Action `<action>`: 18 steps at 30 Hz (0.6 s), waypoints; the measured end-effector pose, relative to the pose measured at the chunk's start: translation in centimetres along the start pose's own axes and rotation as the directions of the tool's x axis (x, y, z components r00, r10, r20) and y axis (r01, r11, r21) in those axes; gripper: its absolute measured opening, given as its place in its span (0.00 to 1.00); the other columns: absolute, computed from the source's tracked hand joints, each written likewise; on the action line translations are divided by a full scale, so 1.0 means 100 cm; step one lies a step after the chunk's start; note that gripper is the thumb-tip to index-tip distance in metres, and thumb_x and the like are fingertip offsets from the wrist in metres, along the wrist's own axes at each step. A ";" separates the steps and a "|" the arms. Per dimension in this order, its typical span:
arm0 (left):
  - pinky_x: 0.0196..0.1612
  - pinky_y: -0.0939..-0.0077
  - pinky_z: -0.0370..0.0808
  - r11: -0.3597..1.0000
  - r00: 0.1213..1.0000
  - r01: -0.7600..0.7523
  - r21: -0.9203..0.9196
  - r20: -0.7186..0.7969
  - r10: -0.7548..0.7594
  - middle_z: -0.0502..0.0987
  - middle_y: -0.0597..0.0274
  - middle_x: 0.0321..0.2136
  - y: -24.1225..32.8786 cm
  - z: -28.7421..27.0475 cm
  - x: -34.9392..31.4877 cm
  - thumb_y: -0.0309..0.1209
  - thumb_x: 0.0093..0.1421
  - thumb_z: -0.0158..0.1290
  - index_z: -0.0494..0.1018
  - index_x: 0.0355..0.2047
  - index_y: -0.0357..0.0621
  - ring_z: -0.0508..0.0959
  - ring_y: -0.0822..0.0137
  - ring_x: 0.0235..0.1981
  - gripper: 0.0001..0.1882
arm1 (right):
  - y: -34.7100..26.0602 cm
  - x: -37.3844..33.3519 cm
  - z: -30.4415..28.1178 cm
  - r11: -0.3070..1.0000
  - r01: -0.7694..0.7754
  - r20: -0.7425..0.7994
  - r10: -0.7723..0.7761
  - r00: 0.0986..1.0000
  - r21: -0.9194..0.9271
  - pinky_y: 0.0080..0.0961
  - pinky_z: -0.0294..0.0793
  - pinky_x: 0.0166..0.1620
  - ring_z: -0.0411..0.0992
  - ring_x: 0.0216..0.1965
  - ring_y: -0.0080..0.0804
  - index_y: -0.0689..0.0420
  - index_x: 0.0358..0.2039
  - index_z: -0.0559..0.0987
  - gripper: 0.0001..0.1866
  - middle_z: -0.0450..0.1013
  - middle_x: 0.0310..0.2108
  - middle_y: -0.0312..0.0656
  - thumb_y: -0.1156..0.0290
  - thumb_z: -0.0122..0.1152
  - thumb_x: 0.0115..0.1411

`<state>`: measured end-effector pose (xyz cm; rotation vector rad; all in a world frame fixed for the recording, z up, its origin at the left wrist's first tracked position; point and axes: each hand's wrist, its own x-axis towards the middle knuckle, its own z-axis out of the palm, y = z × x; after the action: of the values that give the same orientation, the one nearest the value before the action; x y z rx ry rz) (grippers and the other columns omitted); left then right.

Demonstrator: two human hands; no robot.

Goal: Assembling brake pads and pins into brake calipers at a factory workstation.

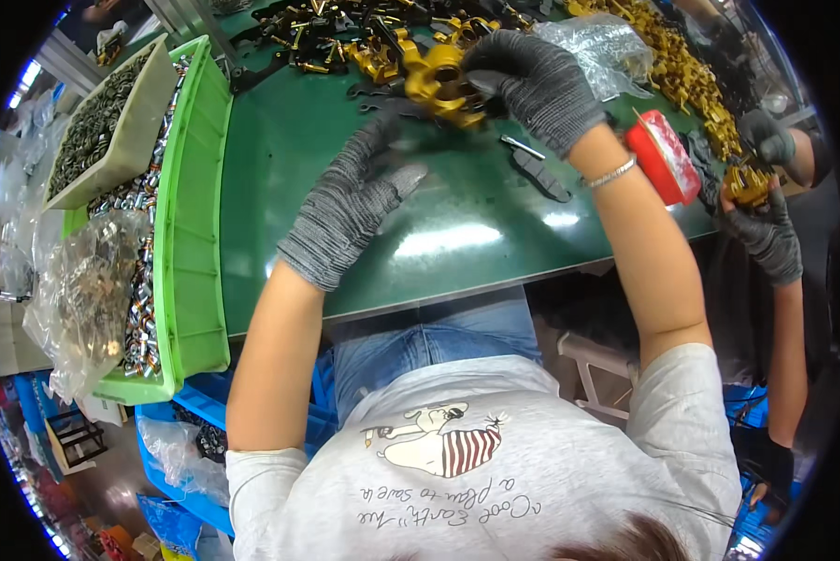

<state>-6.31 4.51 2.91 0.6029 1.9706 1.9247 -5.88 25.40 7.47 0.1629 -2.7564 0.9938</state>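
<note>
My right hand (538,86), in a grey knit glove, grips a gold caliper-shaped metal part (436,82) over the green table, its thumb and fingers closed on the part's right side. Lower and to the left is my left hand (350,201), gloved the same way. Its fingers are apart and hold nothing; their tips are slightly blurred just below the gold part. Flat black pieces (373,92) lie behind the held part. A black pad-like piece (538,176) rests on the table below my right wrist, beside a small silver pin (521,147).
A green crate (195,215) of small metal cylinders stands at the left, with a cream bin (111,154) of small dark parts on it. Gold and black parts pile along the far edge near a clear plastic bag (602,51). Right of a red box (658,159), a co-worker's gloved hands (770,243) hold a gold part.
</note>
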 end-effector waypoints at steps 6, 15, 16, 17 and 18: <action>0.52 0.75 0.69 0.944 0.878 -0.326 -0.040 -0.384 0.287 0.72 0.53 0.47 -0.011 0.011 -0.029 0.34 0.52 0.61 0.63 0.55 0.42 0.73 0.65 0.47 0.31 | -0.029 -0.063 0.025 0.897 -0.001 -0.133 0.066 0.989 0.442 0.25 0.74 0.41 0.74 0.39 0.33 0.56 0.38 0.78 0.13 0.76 0.36 0.44 0.63 0.60 0.55; 0.50 0.76 0.70 0.830 0.951 0.234 0.506 0.056 -0.303 0.72 0.56 0.48 0.017 -0.058 -0.036 0.37 0.49 0.63 0.66 0.53 0.43 0.74 0.67 0.46 0.32 | 0.043 -0.126 0.011 0.696 -0.321 -0.334 0.123 0.934 -0.642 0.43 0.68 0.43 0.71 0.36 0.49 0.59 0.42 0.75 0.22 0.73 0.35 0.52 0.59 0.63 0.51; 0.50 0.76 0.70 0.870 0.953 0.178 0.459 0.140 -0.268 0.72 0.57 0.48 0.016 -0.062 -0.036 0.37 0.49 0.63 0.66 0.53 0.43 0.73 0.67 0.46 0.32 | 0.046 -0.129 0.009 0.696 -0.282 -0.305 0.094 0.948 -0.660 0.40 0.69 0.43 0.71 0.36 0.46 0.59 0.41 0.75 0.21 0.73 0.35 0.51 0.58 0.63 0.51; 0.50 0.77 0.70 0.904 0.947 0.124 0.410 0.225 -0.231 0.72 0.57 0.48 0.016 -0.065 -0.035 0.37 0.48 0.63 0.66 0.53 0.43 0.73 0.68 0.46 0.33 | 0.049 -0.129 0.007 0.697 -0.248 -0.279 0.072 0.958 -0.673 0.37 0.69 0.42 0.72 0.36 0.44 0.59 0.40 0.75 0.21 0.73 0.35 0.49 0.58 0.64 0.51; 0.50 0.77 0.70 0.899 0.946 0.141 0.415 0.210 -0.245 0.72 0.57 0.48 0.015 -0.067 -0.038 0.37 0.48 0.63 0.66 0.53 0.43 0.73 0.68 0.46 0.33 | 0.050 -0.128 0.008 0.696 -0.215 -0.253 0.049 0.966 -0.685 0.34 0.70 0.42 0.72 0.36 0.41 0.59 0.40 0.75 0.21 0.73 0.35 0.48 0.58 0.64 0.51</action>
<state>-6.33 -3.19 4.40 0.6861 2.1630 1.2630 5.61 29.19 0.80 -0.2607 -2.7398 -0.1026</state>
